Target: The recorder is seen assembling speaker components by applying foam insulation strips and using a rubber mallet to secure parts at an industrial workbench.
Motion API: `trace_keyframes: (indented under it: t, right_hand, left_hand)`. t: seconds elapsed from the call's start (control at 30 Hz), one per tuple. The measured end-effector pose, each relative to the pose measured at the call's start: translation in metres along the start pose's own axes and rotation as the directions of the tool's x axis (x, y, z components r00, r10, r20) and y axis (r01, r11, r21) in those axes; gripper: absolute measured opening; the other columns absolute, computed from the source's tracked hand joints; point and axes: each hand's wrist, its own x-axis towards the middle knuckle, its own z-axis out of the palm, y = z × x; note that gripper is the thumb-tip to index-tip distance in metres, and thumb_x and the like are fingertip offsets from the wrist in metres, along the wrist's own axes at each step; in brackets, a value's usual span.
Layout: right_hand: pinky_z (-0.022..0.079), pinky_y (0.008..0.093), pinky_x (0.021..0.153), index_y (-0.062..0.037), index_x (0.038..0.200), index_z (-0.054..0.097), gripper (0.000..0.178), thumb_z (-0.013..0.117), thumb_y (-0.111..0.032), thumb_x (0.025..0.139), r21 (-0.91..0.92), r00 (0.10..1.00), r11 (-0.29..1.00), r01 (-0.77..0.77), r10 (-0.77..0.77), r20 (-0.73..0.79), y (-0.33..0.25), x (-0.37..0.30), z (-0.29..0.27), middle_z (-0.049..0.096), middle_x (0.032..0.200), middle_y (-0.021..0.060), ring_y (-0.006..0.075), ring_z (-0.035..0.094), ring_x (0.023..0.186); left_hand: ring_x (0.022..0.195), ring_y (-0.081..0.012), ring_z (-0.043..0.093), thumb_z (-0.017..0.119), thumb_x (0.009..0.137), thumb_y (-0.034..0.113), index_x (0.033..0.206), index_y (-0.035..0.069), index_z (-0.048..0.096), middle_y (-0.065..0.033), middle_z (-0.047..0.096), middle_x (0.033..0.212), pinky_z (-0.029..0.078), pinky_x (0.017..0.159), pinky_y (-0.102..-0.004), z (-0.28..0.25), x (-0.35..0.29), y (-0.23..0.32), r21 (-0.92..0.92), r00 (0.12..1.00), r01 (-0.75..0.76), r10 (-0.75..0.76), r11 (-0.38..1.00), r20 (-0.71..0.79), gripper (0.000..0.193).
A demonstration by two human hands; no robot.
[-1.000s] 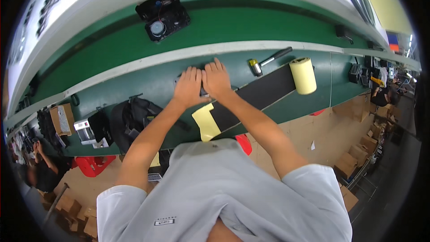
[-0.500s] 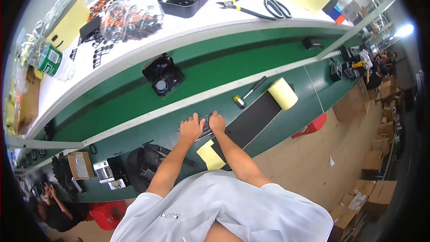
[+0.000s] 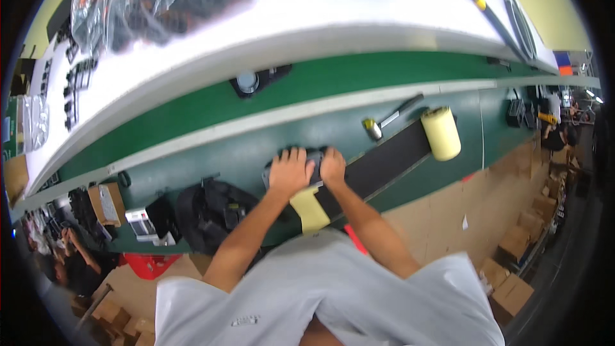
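Both hands press down on a dark grey device (image 3: 312, 156) lying on the green bench (image 3: 211, 154): the left hand (image 3: 289, 173) spreads flat over it and the right hand (image 3: 332, 166) curls on its right end. Its long axis seems to run left to right, mostly hidden. A black mat (image 3: 384, 157) stretches up-right toward a yellow tape roll (image 3: 441, 132).

matt green bench top (image 3: 256, 154), dull black rubbery mat (image 3: 384, 160), pale papery tape roll (image 3: 441, 132).

I cannot identify the dark object (image 3: 301, 157) beneath both hands; the left hand (image 3: 291, 173) and right hand (image 3: 332, 165) cover most of it. The bagged items (image 3: 160, 0) at the white desk's (image 3: 307, 32) far edge are blurred and cut off by the frame.
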Motion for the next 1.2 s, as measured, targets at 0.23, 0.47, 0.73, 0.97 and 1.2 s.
trace_keyframes:
  t: [0.23,0.47,0.73,0.97,1.2]
  right_hand:
    - [0.045,0.0528,0.09,0.0017,0.104,0.064,0.041,0.033,-0.026,0.101,0.17,0.969,0.959,-0.225,0.202,0.14,0.002,-0.003,-0.004,0.061,0.106,0.0307,0.0474,0.057,0.103]
    - [0.047,0.0499,0.08,-0.0036,0.094,0.065,0.025,0.049,-0.023,0.096,-0.197,0.863,0.848,0.492,-0.505,-0.018,-0.055,-0.023,-0.043,0.061,0.099,0.0181,0.0374,0.059,0.094]
    - [0.045,0.0483,0.081,0.0006,0.091,0.062,0.022,0.049,-0.017,0.095,0.124,0.607,0.597,0.792,-0.749,-0.265,-0.178,-0.005,-0.179,0.06,0.093,0.0187,0.0406,0.057,0.088]
    - [0.042,0.054,0.084,-0.0021,0.1,0.053,0.021,0.05,-0.021,0.094,-0.261,0.908,0.906,0.334,-0.383,-0.17,-0.08,0.009,-0.033,0.054,0.108,0.0217,0.0416,0.053,0.103]
    - [0.047,0.0508,0.079,-0.0008,0.096,0.056,0.018,0.051,-0.018,0.094,0.099,0.891,0.983,0.158,-0.098,-0.443,0.0,0.012,-0.093,0.059,0.096,0.0231,0.0441,0.058,0.089]
  left_hand:
    - [0.103,-0.0344,0.061,0.052,0.096,0.033,0.107,0.004,0.062,-0.0139,0.066,0.105,0.047,0.088,-0.0475,-0.004,-0.019,-0.003,-0.168,0.997,0.031,-0.043,0.985,-0.069,0.032]
    - [0.097,-0.03,0.062,0.049,0.097,0.025,0.1,0.006,0.064,-0.0123,0.067,0.101,0.045,0.085,-0.0458,0.004,-0.058,-0.006,-0.072,0.898,0.201,-0.213,0.977,-0.386,0.024]
    - [0.079,-0.0298,0.062,0.055,0.092,0.027,0.082,0.008,0.065,-0.0096,0.064,0.079,0.045,0.071,-0.045,0.0,-0.056,-0.024,-0.148,0.865,0.277,-0.314,0.949,-0.391,0.023]
    - [0.081,-0.0289,0.061,0.056,0.09,0.028,0.082,0.009,0.065,-0.0101,0.066,0.082,0.043,0.076,-0.0456,0.015,-0.073,0.013,-0.053,0.887,0.247,-0.248,0.967,-0.388,0.022]
    - [0.087,-0.0308,0.06,0.051,0.095,0.026,0.086,0.009,0.065,-0.0095,0.067,0.087,0.042,0.077,-0.0478,0.02,-0.055,-0.012,-0.091,0.86,0.305,-0.315,0.948,-0.402,0.023]
